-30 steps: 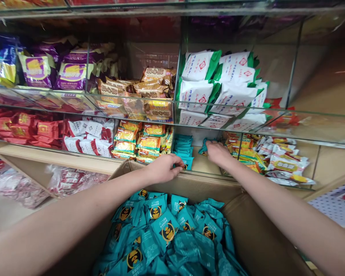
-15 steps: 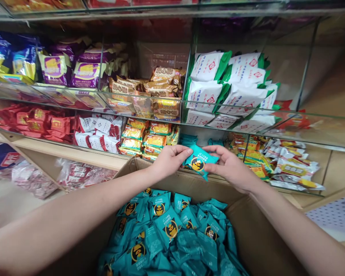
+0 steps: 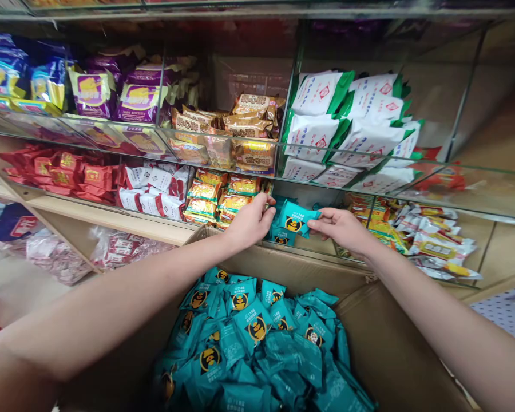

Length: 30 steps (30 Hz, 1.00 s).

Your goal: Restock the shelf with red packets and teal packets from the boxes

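A teal packet with a black and yellow round print (image 3: 294, 219) is pinched at its right edge by my right hand (image 3: 341, 229), in a lower shelf compartment. My left hand (image 3: 252, 223) is just left of this packet, thumb and forefinger bent close together; whether it touches anything is unclear. More teal packets (image 3: 282, 236) lie under and behind the held one. Below my hands, a cardboard box (image 3: 386, 320) holds a heap of the same teal packets (image 3: 257, 328).
Glass-fronted shelves hold white and green packets (image 3: 315, 137), brown packets (image 3: 253, 114), purple packets (image 3: 139, 103), red packets (image 3: 96, 176) and small yellow packets (image 3: 203, 191). A glass divider edge (image 3: 371, 214) stands right of the teal compartment. Plastic bags (image 3: 122, 249) lie lower left.
The packet has moved from between both hands into the shelf compartment. My left hand has let go of it and shifted slightly left; my right hand still grips its right edge.
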{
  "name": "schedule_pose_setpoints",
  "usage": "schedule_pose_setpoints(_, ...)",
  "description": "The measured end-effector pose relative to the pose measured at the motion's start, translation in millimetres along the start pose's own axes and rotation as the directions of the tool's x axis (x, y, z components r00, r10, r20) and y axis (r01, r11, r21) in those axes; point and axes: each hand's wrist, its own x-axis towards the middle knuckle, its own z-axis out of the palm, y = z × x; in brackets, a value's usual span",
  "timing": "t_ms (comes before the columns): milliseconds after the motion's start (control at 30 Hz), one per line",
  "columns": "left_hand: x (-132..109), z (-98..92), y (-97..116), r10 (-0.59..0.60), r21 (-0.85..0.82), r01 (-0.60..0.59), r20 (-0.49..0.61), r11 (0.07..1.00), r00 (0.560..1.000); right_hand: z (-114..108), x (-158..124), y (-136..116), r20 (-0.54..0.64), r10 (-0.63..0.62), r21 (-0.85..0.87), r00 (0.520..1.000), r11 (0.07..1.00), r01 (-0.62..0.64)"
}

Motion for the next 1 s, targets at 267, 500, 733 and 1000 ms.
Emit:
schedule_pose_setpoints(267,-0.9,1.6,-3.3,0.070,0.089,-0.082,0.129,0.993,0.989,25.4,30.1,16.0,0.101,0.136,-0.430,0.985,0.899,-0.080)
schedule_pose_setpoints(500,2.4,2.1,-9.7,0.015,0.089,-0.032,0.180,0.995,0.984,37.7,34.5,4.9,0.041,0.054,-0.890,0.998,0.456,0.012)
schedule_pose_setpoints(733,-1.1,5.8,-7.6,0.098,0.220,-0.153,0.240,0.963,0.966,41.6,36.3,1.9,-0.045,0.121,-0.877,0.992,0.470,-0.097)
schedule_pose_setpoints(1000,-6.1,18.3,-1.6,0.069,0.439,-0.287,0.449,0.852,0.891,46.2,33.4,8.7,-0.014,0.117,-0.748,0.993,0.658,-0.088)
